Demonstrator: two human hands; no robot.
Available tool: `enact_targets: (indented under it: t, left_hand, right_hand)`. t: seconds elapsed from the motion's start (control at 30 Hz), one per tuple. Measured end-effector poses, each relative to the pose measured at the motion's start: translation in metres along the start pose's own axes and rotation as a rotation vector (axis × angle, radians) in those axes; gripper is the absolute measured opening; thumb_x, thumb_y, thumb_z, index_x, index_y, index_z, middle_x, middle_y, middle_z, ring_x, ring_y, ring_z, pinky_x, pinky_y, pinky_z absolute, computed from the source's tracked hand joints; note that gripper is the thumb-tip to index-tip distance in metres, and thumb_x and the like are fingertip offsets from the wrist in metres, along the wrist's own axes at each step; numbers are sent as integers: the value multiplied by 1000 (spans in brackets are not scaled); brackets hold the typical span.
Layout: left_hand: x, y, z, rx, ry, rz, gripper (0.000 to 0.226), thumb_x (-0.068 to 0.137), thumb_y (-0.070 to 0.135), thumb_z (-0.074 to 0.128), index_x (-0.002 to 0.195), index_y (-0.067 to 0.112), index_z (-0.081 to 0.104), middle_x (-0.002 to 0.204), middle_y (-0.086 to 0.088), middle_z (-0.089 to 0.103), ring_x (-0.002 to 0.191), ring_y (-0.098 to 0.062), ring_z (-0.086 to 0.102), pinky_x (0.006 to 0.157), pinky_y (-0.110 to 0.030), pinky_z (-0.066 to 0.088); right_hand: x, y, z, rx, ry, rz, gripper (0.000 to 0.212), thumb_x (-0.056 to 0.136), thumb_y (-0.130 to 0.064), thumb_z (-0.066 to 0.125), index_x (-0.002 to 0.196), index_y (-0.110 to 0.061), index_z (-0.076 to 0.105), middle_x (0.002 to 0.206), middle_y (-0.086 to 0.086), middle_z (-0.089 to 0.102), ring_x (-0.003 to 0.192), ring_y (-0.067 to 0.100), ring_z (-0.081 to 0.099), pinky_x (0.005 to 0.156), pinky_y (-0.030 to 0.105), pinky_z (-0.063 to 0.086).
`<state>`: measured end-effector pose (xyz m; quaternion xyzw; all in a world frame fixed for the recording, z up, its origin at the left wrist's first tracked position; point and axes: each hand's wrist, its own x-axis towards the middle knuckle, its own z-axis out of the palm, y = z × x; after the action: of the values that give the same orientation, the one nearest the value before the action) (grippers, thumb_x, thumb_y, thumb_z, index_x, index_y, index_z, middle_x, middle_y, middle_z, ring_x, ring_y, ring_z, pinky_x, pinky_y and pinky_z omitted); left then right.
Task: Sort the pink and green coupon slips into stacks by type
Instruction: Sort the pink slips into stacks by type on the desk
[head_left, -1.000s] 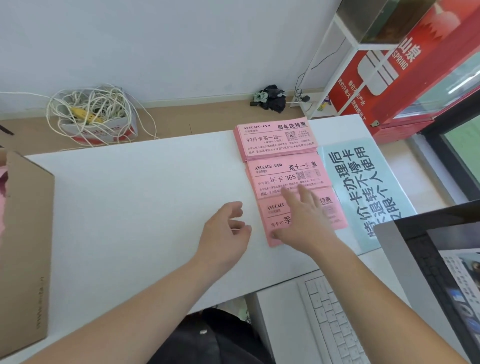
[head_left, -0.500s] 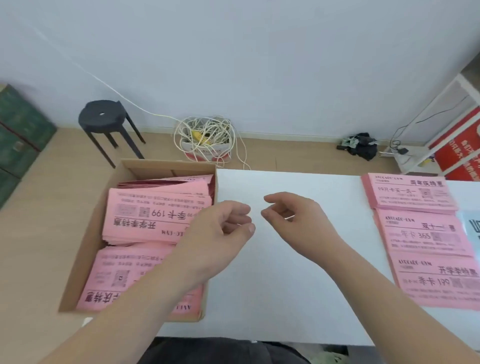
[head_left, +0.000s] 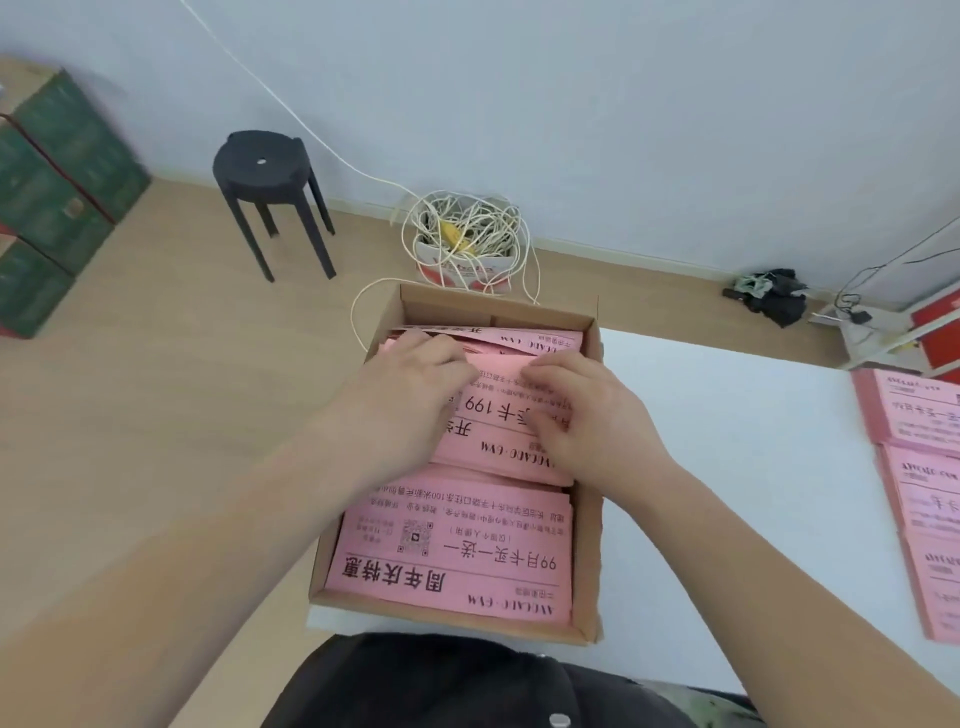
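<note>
Pink slips: light, limp, slippery; I'd lift the stack by its edges. My left hand and right hand each hold a curled grip on it.

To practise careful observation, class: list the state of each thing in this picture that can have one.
Cardboard box: open, filled.
Far stack: in box, gripped.
Near stack: flat, untouched.
Left grip: curled round far stack.
Right grip: curled round far stack.
Sorted stacks: flat on table.
</note>
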<state>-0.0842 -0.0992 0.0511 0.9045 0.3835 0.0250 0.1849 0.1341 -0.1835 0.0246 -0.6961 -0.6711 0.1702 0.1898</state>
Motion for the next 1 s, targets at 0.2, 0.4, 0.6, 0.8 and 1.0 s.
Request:
enact_targets:
  t: [0.2,0.4,0.6,0.8,1.0]
  left_hand:
    - [-25,-1,1,-182,-279,55,31,98,33,62,129,32,65,119,17,63,107,-3,54,99,-28,47]
    - [-53,-5,11,-239,-275,40,36,97,35,64,133,39,61,119,24,55,116,1,47,102,-23,41]
    - [-65,-2,10,-283,-154,124,32,95,28,66,126,34,65,110,21,54,109,1,45,98,-21,39]
    - [-79,5,-8,-318,-151,262,24,86,27,71,103,43,63,107,26,51,110,-3,47,93,-22,39]
    - [-96,4,-17,-396,-173,341,16,83,23,75,89,38,76,110,25,61,106,1,55,86,-9,40]
  right_hand:
    - [-17,-26,7,-8,147,-140,30,87,-19,77,116,-20,74,114,-6,64,109,18,59,86,31,53]
    - [-33,-32,4,27,-380,36,28,94,-23,60,114,-39,72,108,-26,68,103,0,61,94,31,53]
    - [-39,-36,-20,245,-421,227,30,96,-12,61,103,-35,78,96,-32,68,99,-15,57,78,1,44]
    - [-53,-44,-39,358,-449,229,20,75,-19,88,82,-32,74,101,-19,70,89,-2,63,77,15,49]
    - [-54,-53,-61,233,-586,238,44,64,-25,94,98,-42,72,108,-26,61,103,-6,55,88,18,49]
